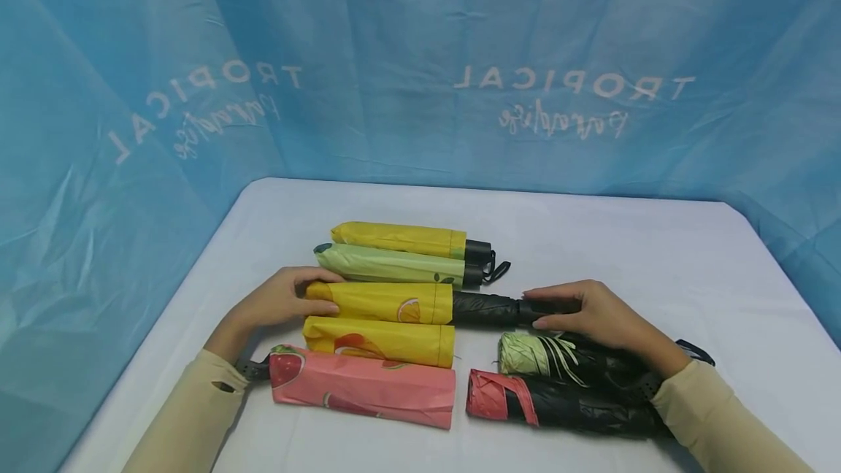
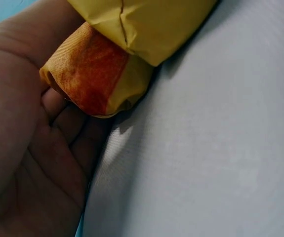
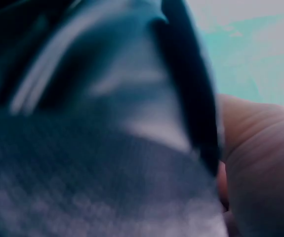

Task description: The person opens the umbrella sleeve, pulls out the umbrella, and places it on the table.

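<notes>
In the head view my left hand point(image 1: 281, 299) grips the left end of a yellow umbrella sleeve point(image 1: 374, 301) printed with an orange slice. A black folded umbrella point(image 1: 485, 309) lies in line with this sleeve, its left part hidden inside. My right hand point(image 1: 594, 316) pinches the umbrella's dark handle end at the right. The left wrist view shows the sleeve's orange-printed end point(image 2: 95, 74) against the palm and fingers. In the right wrist view, a blurred dark shape is near the hand, too unclear to name.
Behind lie a yellow-covered umbrella point(image 1: 401, 239) and a green-covered one point(image 1: 394, 264). Nearer are a yellow sleeve point(image 1: 381, 341), a pink sleeve point(image 1: 368, 390), a green-and-black umbrella point(image 1: 525, 354) and a pink-and-black umbrella point(image 1: 571, 406). The white table point(image 1: 591, 232) meets blue curtains point(image 1: 407, 93).
</notes>
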A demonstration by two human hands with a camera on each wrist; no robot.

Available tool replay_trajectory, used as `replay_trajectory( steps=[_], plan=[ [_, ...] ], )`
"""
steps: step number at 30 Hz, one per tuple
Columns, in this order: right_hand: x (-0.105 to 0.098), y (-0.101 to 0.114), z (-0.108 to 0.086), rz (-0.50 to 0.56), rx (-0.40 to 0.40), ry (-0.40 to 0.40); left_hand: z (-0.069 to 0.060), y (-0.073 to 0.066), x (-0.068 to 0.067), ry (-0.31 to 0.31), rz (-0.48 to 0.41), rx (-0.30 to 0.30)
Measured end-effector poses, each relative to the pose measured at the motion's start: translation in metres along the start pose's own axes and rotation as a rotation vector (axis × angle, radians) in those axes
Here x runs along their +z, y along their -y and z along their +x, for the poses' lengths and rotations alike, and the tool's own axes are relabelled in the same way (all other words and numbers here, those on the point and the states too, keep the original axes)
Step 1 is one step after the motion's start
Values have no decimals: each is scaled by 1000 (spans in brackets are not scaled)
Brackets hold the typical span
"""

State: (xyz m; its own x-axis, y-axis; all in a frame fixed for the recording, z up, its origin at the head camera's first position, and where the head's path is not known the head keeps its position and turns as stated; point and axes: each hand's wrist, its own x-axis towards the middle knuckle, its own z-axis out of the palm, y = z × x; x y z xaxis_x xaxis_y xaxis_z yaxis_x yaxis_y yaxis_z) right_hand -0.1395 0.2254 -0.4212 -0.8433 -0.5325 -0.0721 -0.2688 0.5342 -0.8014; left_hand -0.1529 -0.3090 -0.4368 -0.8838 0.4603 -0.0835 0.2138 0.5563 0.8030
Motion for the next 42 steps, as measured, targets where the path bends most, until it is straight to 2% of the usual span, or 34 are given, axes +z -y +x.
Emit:
replay_trajectory(
  steps=[18,22,31,38,42],
  plan=[
    [-2,0,-5,-60,0,-23,0,-1,1,13,-36,9],
    [-5,-4,-11,-87,8,-39,0,-2,1,14,-32,7],
    [-6,-5,-12,-56,16,-34,-3,-2,-1,-5,-18,-26],
    [-7,-4,-12,-85,16,-41,-1,-4,0,-12,31,-14],
    [-8,-4,-14,-115,13,-42,0,-6,1,-7,28,-7]
  ],
)
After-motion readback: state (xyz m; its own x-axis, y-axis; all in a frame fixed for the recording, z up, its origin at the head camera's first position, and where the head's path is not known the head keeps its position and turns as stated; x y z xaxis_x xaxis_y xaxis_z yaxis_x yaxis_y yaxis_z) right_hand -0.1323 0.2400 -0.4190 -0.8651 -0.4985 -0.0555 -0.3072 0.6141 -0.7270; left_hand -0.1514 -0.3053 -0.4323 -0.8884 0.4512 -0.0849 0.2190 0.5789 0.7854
